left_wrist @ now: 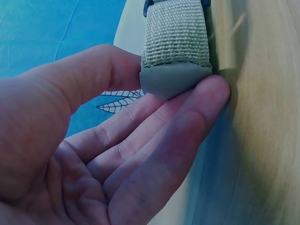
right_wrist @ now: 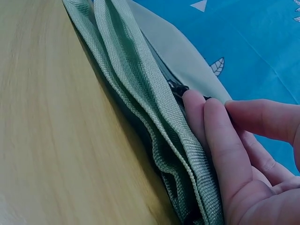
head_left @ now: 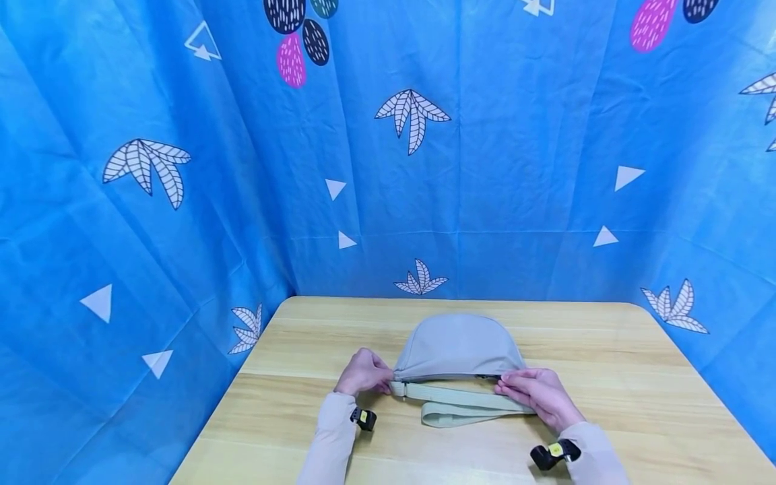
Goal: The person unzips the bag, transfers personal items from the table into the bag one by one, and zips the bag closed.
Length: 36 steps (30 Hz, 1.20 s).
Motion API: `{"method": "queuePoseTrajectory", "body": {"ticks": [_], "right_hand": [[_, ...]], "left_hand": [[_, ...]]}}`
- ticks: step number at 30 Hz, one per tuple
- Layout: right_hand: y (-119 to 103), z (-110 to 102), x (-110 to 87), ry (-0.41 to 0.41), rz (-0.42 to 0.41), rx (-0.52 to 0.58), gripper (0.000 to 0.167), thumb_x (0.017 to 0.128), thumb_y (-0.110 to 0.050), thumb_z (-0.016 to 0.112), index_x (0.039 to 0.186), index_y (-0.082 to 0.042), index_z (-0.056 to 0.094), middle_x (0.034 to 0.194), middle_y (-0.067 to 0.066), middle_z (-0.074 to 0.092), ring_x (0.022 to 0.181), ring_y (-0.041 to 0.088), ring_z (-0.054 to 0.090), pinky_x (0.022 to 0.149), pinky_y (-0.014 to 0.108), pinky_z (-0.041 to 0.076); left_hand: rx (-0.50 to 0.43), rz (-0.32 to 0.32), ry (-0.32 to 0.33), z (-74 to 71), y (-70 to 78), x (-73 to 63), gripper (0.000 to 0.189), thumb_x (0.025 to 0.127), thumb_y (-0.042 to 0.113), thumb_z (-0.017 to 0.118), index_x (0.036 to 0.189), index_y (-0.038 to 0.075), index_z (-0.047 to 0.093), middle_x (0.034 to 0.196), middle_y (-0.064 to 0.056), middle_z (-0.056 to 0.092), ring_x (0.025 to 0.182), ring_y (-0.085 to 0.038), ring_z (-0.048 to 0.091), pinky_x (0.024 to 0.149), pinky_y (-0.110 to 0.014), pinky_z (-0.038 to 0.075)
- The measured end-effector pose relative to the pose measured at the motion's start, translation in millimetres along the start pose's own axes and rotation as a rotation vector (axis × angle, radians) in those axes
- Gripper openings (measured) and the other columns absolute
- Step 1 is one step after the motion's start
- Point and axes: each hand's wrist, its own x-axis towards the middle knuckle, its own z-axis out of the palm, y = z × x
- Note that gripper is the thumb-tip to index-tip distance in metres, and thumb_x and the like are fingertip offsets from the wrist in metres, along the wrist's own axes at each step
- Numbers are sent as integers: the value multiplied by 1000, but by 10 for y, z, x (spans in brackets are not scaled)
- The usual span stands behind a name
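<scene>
A pale grey-green belt bag (head_left: 461,343) lies on the table, its curved side facing the back and its zipper edge facing me. My left hand (head_left: 366,372) pinches the bag's left end, where a smooth corner tab (left_wrist: 173,79) meets the woven webbing. At the right end of the zipper, my right hand (head_left: 541,393) pinches the black zipper pull between thumb and fingers; the zipper slider (right_wrist: 178,87) shows just beside the fingertips. The folded light green strap (head_left: 467,399) runs along the front of the bag, passing close to the right hand's fingers.
The light wooden table (head_left: 291,431) has rounded far corners. Blue patterned curtain (head_left: 515,168) closes off the back and both sides. Small black cameras are strapped to both wrists over pale sleeves (head_left: 330,438).
</scene>
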Motion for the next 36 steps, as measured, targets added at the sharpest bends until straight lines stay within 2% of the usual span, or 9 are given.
{"method": "queuePoseTrajectory", "body": {"ticks": [11,18,29,36], "right_hand": [[-22,-23,-20,-18,8,32,16,99,7,60,107,5,73,103,16,79,98,25,79,94,25,60],[-25,-27,-24,-37,7,37,16,99,6,59,107,5,73,104,16,79,99,24,79,95,25,60],[-38,-41,-27,-44,12,41,17,98,7,60,110,7,73,106,17,78,101,26,78,96,27,60],[-24,-83,-30,-35,4,26,18,98,8,59,108,5,73,105,18,78,100,25,78,96,27,60]], "left_hand": [[0,-10,-2,-4,12,-1,10,82,-2,75,90,-7,77,74,-17,77,58,-21,74,62,-33,66],[-3,-15,-3,-5,3,0,10,82,-2,74,90,-7,77,74,-17,77,57,-19,74,62,-32,65],[-2,-9,-6,-7,-6,11,10,83,-2,75,91,-7,77,75,-17,77,60,-23,75,62,-33,65],[-2,-10,-13,-20,-10,1,10,83,-2,75,91,-7,77,75,-17,77,57,-19,74,61,-31,65]]}}
